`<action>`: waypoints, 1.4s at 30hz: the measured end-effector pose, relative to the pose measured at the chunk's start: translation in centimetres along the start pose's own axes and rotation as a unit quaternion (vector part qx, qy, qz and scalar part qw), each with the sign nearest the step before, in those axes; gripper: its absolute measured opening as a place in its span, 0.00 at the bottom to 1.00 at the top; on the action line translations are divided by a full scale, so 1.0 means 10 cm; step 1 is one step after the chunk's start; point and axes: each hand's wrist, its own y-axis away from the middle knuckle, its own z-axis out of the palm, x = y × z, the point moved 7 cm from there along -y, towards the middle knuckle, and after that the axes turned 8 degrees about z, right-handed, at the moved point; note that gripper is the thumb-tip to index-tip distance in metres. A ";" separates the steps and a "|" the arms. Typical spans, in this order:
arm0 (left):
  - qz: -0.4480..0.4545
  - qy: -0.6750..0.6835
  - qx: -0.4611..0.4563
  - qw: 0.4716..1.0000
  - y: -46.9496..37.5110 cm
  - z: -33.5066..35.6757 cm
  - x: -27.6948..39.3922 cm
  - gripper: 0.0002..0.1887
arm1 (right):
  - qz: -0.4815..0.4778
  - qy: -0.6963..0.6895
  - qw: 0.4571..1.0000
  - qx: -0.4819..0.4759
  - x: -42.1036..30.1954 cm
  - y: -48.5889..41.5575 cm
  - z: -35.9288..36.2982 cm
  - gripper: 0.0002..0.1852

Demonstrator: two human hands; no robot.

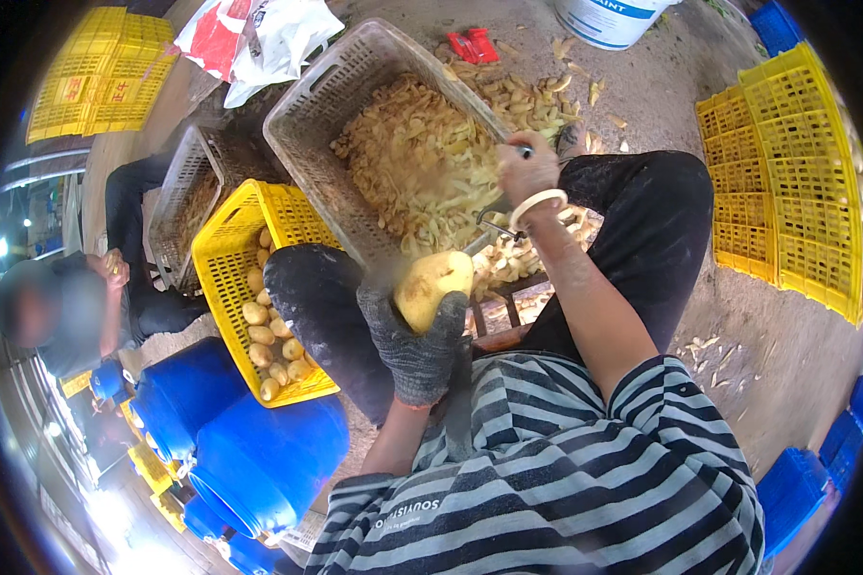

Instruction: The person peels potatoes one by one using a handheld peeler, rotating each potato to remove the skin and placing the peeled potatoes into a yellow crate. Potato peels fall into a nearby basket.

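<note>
My left hand (413, 352), in a dark grey knit glove, grips a large potato (437, 280) in front of my lap. Most of the potato's visible surface is pale yellow, with a browner patch and a small dark spot. Bare and slightly blurred, my right hand (528, 169) is closed on a peeler (495, 221) with a thin metal frame; a pale bangle circles that wrist. The peeler is apart from the potato, above and to its right. Beyond both hands, a grey plastic crate (316, 165) holds a heap of potato peelings (417, 165).
A yellow crate (219, 237) of potatoes (260, 335) stands by my left knee, with blue barrels (266, 453) behind it. Another person (79, 309) sits at the left. Stacked yellow crates (798, 187) stand at the right. A white bucket (611, 21) and loose peelings lie ahead.
</note>
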 end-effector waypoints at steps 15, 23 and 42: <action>-0.021 -0.031 -0.003 0.999 0.00 0.02 -0.08 0.29 | 0.203 -0.344 0.901 -0.169 -1.13 0.64 0.17 0.09; -0.083 -0.021 -0.002 0.996 0.13 0.09 -0.23 0.28 | 0.099 -0.124 0.976 -0.152 -0.52 0.47 0.27 0.06; -0.294 0.432 0.072 0.849 0.23 0.22 -0.54 0.25 | 0.278 -0.339 0.867 -0.238 -0.83 0.71 0.30 0.06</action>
